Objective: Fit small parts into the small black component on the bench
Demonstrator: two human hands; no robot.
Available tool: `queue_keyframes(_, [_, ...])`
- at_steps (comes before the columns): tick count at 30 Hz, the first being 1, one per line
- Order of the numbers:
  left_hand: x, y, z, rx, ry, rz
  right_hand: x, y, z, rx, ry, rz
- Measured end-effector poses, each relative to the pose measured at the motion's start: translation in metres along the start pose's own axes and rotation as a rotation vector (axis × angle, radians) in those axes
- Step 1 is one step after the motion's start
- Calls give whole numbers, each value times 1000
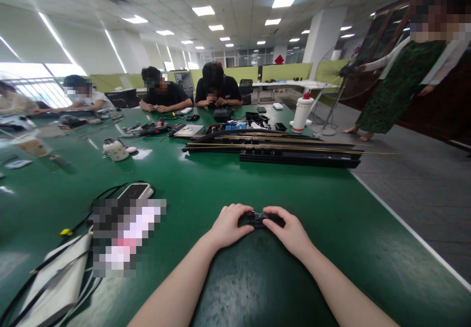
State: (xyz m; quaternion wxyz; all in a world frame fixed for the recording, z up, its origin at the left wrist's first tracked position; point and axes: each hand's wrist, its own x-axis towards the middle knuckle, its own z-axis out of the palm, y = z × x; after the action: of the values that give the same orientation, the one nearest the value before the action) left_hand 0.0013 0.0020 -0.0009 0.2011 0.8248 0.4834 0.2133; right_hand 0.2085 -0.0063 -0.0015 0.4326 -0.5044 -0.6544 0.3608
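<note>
Between my two hands, low over the green table (pixel 176 278), is a small black part (pixel 258 220) with a bit of shiny metal at its middle. My left hand (pixel 231 225) is closed on its left end, thumb in front and fingers behind. On the other end, my right hand (pixel 286 229) grips it the same way, thumb and index finger pinching near the middle. Fingertips cover much of the part, so its exact kind does not show.
Beyond my hands lie long black rails (pixel 300 159) with thin yellow rods (pixel 279 146). A white tumbler (pixel 302 113) stands behind them. To the left are a small jar (pixel 115 149), a phone (pixel 136 192), cables and a white notebook (pixel 61 278). Several people sit across; one stands by a fan (pixel 344 72).
</note>
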Motion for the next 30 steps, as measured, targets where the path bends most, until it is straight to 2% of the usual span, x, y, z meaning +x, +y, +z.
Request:
queue_keyframes(4, [0,1,0,3,0,-3,1,1,-2,49,39,60])
queue_keyframes(20, [0,4,-2,3,-5,-17,6,-1,-6,419,192,144])
queue_keyframes(30, [0,5,-2,-11,-6,-24,5,-4,-9,493,269,179])
